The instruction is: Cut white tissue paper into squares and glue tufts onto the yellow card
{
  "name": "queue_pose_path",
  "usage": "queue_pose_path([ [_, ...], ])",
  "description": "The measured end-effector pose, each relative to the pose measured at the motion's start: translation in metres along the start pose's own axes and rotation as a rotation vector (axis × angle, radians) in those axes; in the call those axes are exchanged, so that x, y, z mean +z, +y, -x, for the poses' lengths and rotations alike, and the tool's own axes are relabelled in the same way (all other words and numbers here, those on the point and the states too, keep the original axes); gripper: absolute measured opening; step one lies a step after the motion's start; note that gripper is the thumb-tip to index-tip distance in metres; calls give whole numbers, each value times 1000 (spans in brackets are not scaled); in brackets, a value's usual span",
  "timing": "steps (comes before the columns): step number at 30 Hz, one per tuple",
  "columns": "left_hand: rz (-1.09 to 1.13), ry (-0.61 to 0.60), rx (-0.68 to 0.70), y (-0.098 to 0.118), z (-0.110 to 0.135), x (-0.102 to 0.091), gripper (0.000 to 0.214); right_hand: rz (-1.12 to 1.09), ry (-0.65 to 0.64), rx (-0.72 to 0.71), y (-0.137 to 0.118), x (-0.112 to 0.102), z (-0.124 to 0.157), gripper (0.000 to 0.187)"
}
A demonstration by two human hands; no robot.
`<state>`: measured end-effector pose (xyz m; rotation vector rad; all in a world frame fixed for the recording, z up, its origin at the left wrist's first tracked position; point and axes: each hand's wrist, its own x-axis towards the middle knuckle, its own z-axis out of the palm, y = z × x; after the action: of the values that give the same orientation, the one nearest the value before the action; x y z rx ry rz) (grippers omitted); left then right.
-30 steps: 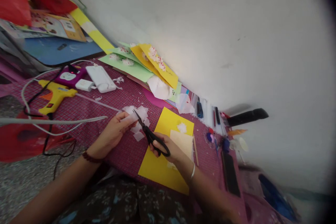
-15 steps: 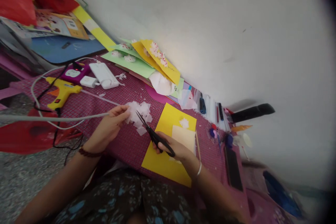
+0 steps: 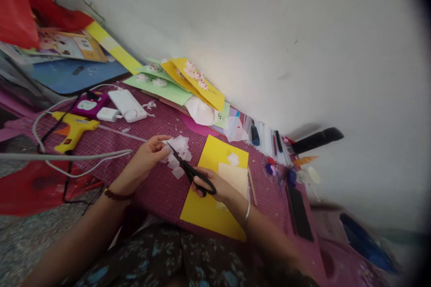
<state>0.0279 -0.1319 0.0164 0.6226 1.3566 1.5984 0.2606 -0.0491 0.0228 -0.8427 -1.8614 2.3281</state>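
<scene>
In my right hand (image 3: 210, 184) is a pair of black scissors (image 3: 190, 171), the blades almost closed and pointing up and left. The scissor tips reach the fingertips of my left hand (image 3: 148, 157). Its thumb and fingers pinch a small piece of white paper, hard to tell apart from the pile behind. That pile of cut white paper pieces (image 3: 180, 145) lies on the checked tablecloth just beyond both hands. Under my right wrist is a yellow sheet of card (image 3: 198, 213). A white paper flower (image 3: 233, 158) and a cream sheet (image 3: 232, 177) rest on it.
To the left are a yellow glue gun (image 3: 74, 128), a purple power strip (image 3: 88, 104), a white power adapter (image 3: 127, 105) and loose cables. Green and yellow cards (image 3: 198, 83) with paper blossoms lean by the wall. Pens and a cutter (image 3: 255, 133) lie at the right back.
The view has shifted slightly, so the table appears lower and further left. The scissor tips are closer to my left fingertips, and my left hand has moved off the edge of the paper pile.
</scene>
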Motion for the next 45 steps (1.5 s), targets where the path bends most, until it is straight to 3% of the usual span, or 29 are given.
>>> queue_pose_path([
  [3, -15, -2, -14, 1, -10, -1, 57, -41, 21, -27, 6, -1, -7, 68],
  [9, -10, 39, -32, 8, -19, -8, 44, -294, -125, -25, 24, -10, -11, 72],
  [13, 43, 100, 7, 12, -23, -14, 35, -464, -155, 2, 30, -13, 3, 69],
  [20, 87, 246, 180, 4, -26, -21, 15, -519, -128, -81, 40, -16, 42, 74],
  [24, -153, 278, 237, -3, 0, -4, 5, -550, -69, -155, 56, -18, 65, 72],
  [26, -291, 188, 241, -10, 18, 11, 5, -572, -17, -170, 62, -16, 76, 71],
  [29, -365, -50, 159, -24, 39, 35, 9, -614, 49, -169, 68, -12, 86, 74],
  [32, -229, -156, 52, -33, 44, 56, 35, -629, 37, -165, 70, -8, 87, 76],
  [36, 3, -233, 12, -28, 30, 78, 72, -619, -102, -185, 69, -4, 80, 79],
  [37, 42, -269, -2, -26, 27, 82, 73, -619, -139, -194, 68, -2, 80, 79],
  [39, 95, -327, -54, -22, 22, 87, 55, -615, -188, -212, 68, -1, 81, 81],
  [42, 116, -272, -77, -19, 19, 87, 22, -619, -180, -231, 70, 0, 95, 84],
  [45, 125, -89, 13, -18, 20, 78, 19, -677, -92, -260, 74, -1, 120, 82],
])
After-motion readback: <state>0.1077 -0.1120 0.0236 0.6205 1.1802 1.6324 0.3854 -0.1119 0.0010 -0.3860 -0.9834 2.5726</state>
